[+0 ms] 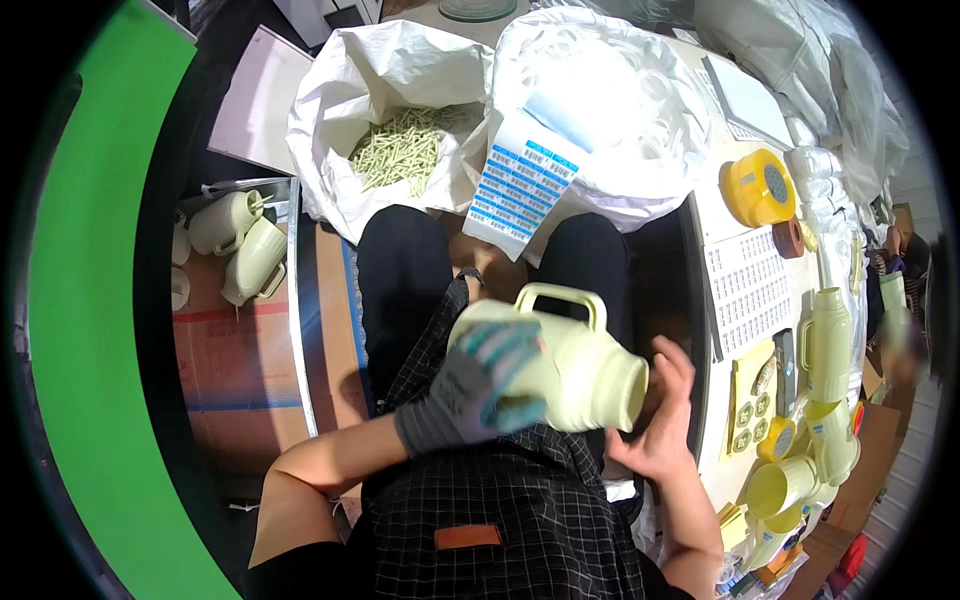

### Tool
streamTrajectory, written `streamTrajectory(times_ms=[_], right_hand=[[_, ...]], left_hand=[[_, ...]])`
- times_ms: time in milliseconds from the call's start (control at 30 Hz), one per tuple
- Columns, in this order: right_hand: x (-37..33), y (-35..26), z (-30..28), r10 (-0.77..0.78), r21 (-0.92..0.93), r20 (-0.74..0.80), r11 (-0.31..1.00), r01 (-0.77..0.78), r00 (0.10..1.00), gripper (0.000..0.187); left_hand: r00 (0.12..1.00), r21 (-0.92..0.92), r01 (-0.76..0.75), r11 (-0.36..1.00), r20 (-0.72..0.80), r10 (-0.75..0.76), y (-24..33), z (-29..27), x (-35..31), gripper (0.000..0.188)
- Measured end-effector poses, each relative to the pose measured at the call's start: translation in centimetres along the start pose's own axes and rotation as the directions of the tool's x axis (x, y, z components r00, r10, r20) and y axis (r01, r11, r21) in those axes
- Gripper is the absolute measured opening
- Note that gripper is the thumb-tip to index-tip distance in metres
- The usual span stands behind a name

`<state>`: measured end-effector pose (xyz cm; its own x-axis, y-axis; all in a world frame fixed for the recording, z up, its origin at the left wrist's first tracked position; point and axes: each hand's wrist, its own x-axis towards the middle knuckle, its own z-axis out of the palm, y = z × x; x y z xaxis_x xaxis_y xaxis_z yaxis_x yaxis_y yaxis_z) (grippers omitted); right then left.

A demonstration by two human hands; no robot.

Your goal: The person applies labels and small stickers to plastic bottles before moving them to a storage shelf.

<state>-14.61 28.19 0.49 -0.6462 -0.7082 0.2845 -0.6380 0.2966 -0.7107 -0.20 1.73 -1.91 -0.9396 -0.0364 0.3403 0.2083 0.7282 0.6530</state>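
Observation:
Across my lap lies a pale green thermos jug body (570,365), tilted on its side with its handle up and its wide round mouth pointing right. My left hand (478,385), in a grey and teal glove, is wrapped round its lower end. Just beyond the mouth is my bare right hand (660,420), its thumb and fingers spread apart and slightly curved, with nothing visible in it. The hand appears close to the rim; whether it touches I cannot tell.
Ahead stand a white sack (340,100) of thin pale green pieces and another (640,180) of clear rings, a blue-and-white label sheet (520,185) against it. Right, a table (720,430) bears a yellow tape roll (757,188) and several jug parts. A left-hand box (240,350) holds more jugs.

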Motion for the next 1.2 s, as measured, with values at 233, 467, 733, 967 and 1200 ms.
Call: streamTrajectory(times_ms=[233,467,733,967,1200], right_hand=[[-2.6,-1.2,-0.7,0.261,0.127,0.320,0.941,-0.314,0.911,0.103],[1.0,-3.6,-0.4,0.095,-0.154,0.442,0.988,-0.029,0.892,0.109],[3.5,-3.5,-0.7,0.293,-0.085,0.631,0.946,-0.312,0.718,0.118],[-1.2,-1.7,0.6,0.388,0.434,0.477,0.677,-0.595,0.789,0.116],[-2.5,-1.8,6.1,0.330,0.420,0.287,0.800,-0.428,0.899,0.119]], left_hand=[[0.909,-0.211,0.178,0.961,-0.339,-0.243,-9.2,-2.6,10.3,0.070],[0.867,-0.052,0.443,0.895,-0.229,-0.442,-17.1,-2.0,15.0,0.056],[0.929,0.213,0.192,0.958,-0.355,-0.107,-16.3,-3.0,13.9,0.020],[0.803,-0.016,0.098,0.995,-0.589,-0.089,-11.1,-6.5,9.5,0.012],[0.554,-0.921,0.301,0.248,-0.043,-0.831,-3.5,-5.8,-0.5,0.013]])
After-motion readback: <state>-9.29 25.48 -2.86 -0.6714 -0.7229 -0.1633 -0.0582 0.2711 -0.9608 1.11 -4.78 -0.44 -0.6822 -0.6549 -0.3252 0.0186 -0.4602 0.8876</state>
